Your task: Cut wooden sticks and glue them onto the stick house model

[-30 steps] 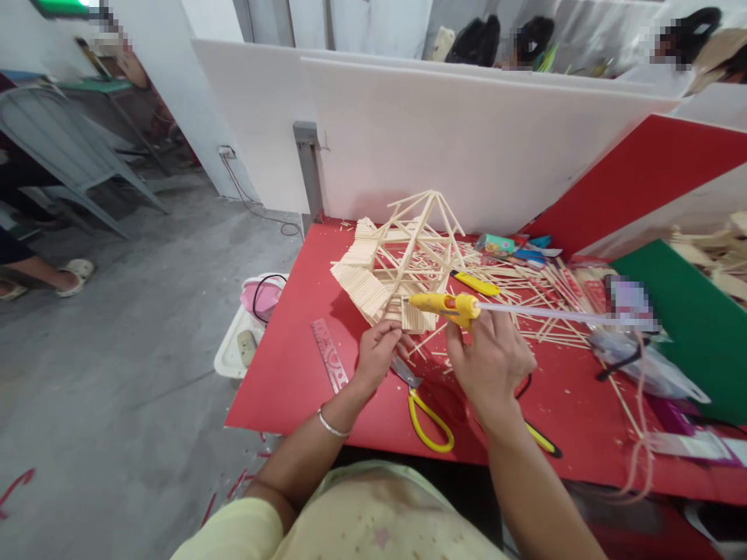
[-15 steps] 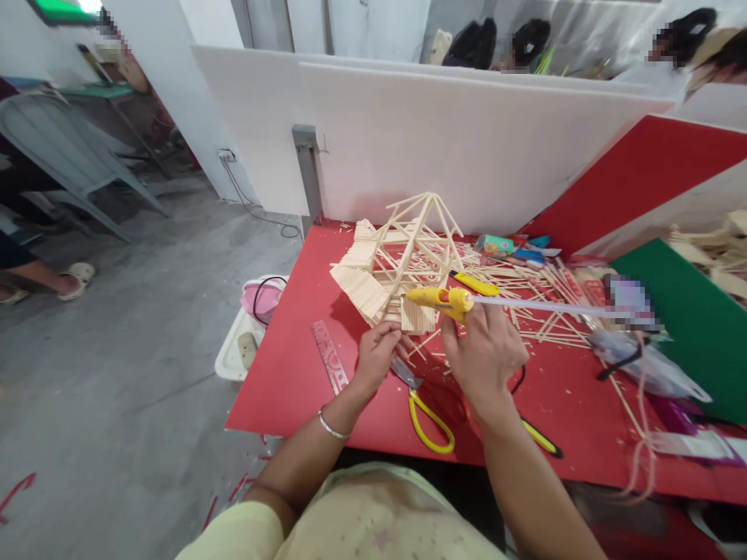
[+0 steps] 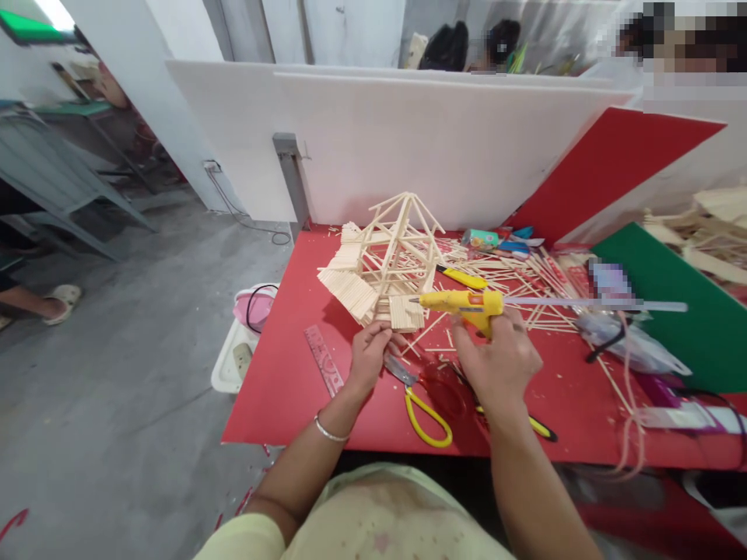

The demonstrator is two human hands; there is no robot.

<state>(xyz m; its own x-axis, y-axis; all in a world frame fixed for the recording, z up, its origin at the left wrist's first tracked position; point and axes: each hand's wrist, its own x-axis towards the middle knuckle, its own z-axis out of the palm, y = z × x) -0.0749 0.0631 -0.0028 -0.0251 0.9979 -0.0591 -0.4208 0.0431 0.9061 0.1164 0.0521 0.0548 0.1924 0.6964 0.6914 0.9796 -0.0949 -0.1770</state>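
A model built of thin wooden sticks [image 3: 397,253] stands on the red tabletop, with an open frame on top and slatted panels at its left and front. My left hand [image 3: 369,356] is closed at its lower front edge, fingertips pinched there and partly hidden. A yellow hot glue gun [image 3: 467,303] is in my right hand [image 3: 503,359], a long clear glue stick [image 3: 595,304] jutting from its back. The gun's nozzle points left, over the small front panel [image 3: 407,313]. Yellow-handled scissors [image 3: 428,418] lie just below my hands.
Loose wooden sticks [image 3: 513,272] are strewn behind and to the right. A yellow cutter [image 3: 464,277] lies by the model, a clear ruler [image 3: 323,359] at left. White boards [image 3: 437,148] stand behind the table. A plastic bag [image 3: 633,342] and green board [image 3: 677,311] are at right.
My right hand has drawn the glue gun rightward, its nozzle passing from the front panel's left side toward its right. The left hand keeps its place at the model. The whole view has shifted slightly.
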